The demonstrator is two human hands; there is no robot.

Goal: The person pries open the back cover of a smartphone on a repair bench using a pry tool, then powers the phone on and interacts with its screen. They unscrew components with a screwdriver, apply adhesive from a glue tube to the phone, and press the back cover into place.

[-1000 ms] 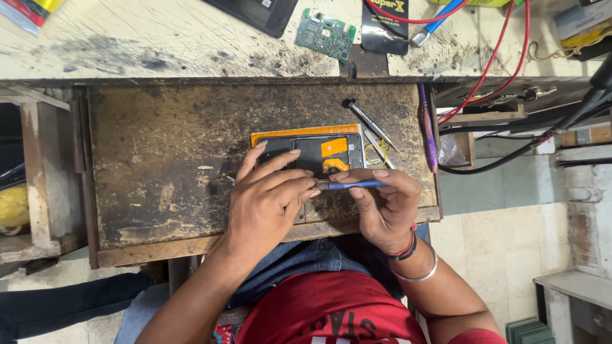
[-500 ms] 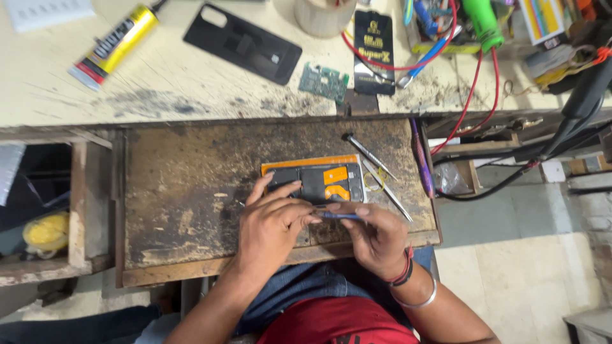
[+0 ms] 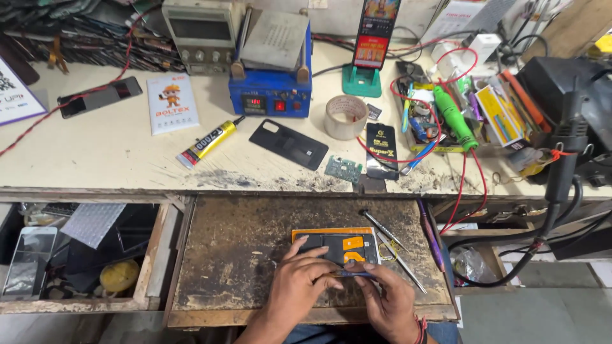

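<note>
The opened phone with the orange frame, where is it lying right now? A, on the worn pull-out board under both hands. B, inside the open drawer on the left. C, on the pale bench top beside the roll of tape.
A: the opened phone lies flat on the worn pull-out board, with the left hand and the right hand resting over its near edge.
</note>
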